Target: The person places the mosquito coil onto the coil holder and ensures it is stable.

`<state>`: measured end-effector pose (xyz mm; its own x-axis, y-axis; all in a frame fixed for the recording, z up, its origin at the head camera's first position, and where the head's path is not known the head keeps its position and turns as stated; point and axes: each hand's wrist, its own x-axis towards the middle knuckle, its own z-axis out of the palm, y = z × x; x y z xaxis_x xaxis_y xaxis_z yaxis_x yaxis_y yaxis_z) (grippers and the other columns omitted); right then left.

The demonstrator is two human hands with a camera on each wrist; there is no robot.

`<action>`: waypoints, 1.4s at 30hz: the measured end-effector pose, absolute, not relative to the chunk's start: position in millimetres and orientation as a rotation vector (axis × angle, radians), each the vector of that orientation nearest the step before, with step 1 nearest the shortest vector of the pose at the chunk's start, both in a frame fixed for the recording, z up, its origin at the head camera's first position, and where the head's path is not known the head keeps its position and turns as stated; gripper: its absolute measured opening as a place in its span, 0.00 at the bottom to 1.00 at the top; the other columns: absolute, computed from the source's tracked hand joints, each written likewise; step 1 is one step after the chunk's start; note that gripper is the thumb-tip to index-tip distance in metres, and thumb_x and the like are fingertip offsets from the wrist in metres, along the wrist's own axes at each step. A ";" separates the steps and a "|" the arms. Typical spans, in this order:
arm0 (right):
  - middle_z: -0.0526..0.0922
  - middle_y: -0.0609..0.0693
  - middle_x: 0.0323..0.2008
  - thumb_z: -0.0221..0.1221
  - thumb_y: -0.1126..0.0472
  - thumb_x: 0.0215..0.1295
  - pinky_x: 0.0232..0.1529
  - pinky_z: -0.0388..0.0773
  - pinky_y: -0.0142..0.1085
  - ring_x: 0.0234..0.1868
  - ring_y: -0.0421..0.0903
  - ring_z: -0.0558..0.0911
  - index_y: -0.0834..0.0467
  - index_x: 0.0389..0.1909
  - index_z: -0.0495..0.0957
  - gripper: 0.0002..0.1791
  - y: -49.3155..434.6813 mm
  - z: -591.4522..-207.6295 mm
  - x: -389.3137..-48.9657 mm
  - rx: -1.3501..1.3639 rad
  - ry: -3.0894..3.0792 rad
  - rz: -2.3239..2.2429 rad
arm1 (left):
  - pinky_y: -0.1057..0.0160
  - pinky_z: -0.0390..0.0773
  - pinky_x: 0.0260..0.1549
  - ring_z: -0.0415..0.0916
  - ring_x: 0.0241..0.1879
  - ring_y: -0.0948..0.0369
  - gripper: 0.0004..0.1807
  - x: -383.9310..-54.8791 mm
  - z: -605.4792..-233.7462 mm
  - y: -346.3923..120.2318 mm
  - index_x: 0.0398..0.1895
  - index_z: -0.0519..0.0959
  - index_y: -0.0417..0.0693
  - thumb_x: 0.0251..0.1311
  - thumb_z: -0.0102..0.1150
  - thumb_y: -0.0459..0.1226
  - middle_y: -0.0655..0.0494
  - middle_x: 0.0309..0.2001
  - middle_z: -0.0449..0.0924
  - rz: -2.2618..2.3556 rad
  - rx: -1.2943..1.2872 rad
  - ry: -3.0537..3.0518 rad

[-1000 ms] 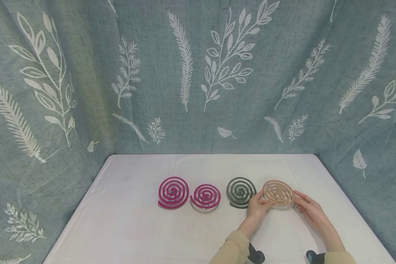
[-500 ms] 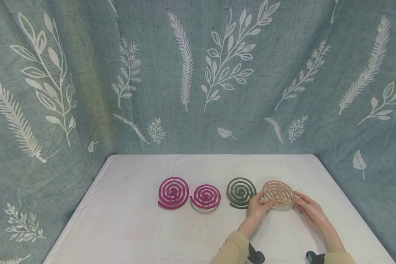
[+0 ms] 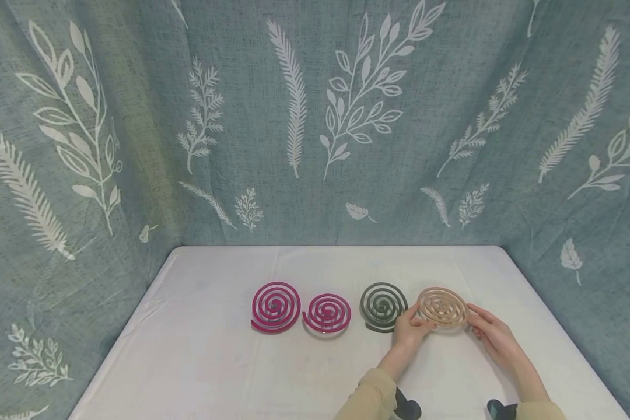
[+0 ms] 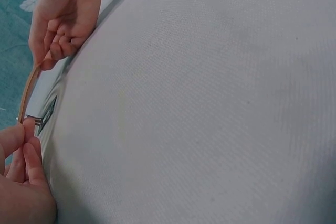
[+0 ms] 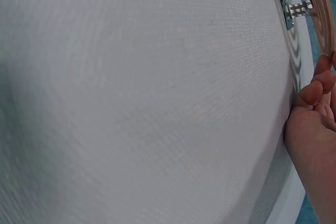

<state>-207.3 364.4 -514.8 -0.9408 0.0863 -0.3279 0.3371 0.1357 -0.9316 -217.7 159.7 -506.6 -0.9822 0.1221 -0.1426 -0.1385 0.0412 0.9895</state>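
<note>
A tan mosquito coil (image 3: 443, 307) is raised over the right part of the table on a small metal stand (image 5: 300, 8). My left hand (image 3: 409, 332) pinches the coil's left rim between thumb and fingers. At the opposite rim my right hand (image 3: 496, 335) pinches it too, with the other fingers curled in below, as the right wrist view shows. Seen edge-on in the left wrist view, the coil (image 4: 29, 88) spans from one hand to the other. A dark green coil (image 3: 383, 307) lies just left of my left hand, its lower right edge partly hidden by the fingers.
Two magenta coils (image 3: 276, 307) sit further left, the nearer one (image 3: 326, 313) with a shadow beneath it. White cloth covers the table (image 3: 189, 361). Teal leaf-patterned curtains (image 3: 315, 116) enclose the back and both sides.
</note>
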 end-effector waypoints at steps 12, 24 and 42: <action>0.68 0.36 0.37 0.49 0.52 0.71 0.40 0.70 0.22 0.36 0.31 0.66 0.63 0.74 0.44 0.38 364.9 -513.3 -207.5 0.421 2.211 -1.900 | 0.79 0.72 0.23 0.73 0.22 0.72 0.31 -217.9 -507.0 159.9 0.61 0.70 0.36 0.50 0.64 0.27 0.50 0.25 0.82 2.069 -0.010 2.110; 0.68 0.35 0.37 0.50 0.51 0.71 0.40 0.70 0.22 0.37 0.31 0.66 0.63 0.73 0.45 0.39 365.2 -513.2 -207.9 0.425 2.207 -1.899 | 0.79 0.71 0.23 0.72 0.22 0.72 0.30 -218.1 -507.5 160.2 0.61 0.70 0.36 0.51 0.65 0.28 0.52 0.25 0.82 2.057 -0.019 2.118; 0.68 0.33 0.38 0.49 0.51 0.71 0.40 0.70 0.22 0.38 0.31 0.66 0.63 0.73 0.45 0.38 365.4 -513.9 -208.7 0.424 2.212 -1.894 | 0.78 0.72 0.23 0.72 0.22 0.72 0.30 -218.0 -507.4 160.0 0.61 0.71 0.38 0.51 0.65 0.29 0.53 0.25 0.82 2.031 -0.023 2.155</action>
<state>-208.7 365.4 -513.9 -0.9392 0.0876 -0.3321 0.3416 0.1388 -0.9295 -218.0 160.0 -507.4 -0.9837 0.1121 -0.1409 -0.1341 0.0664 0.9887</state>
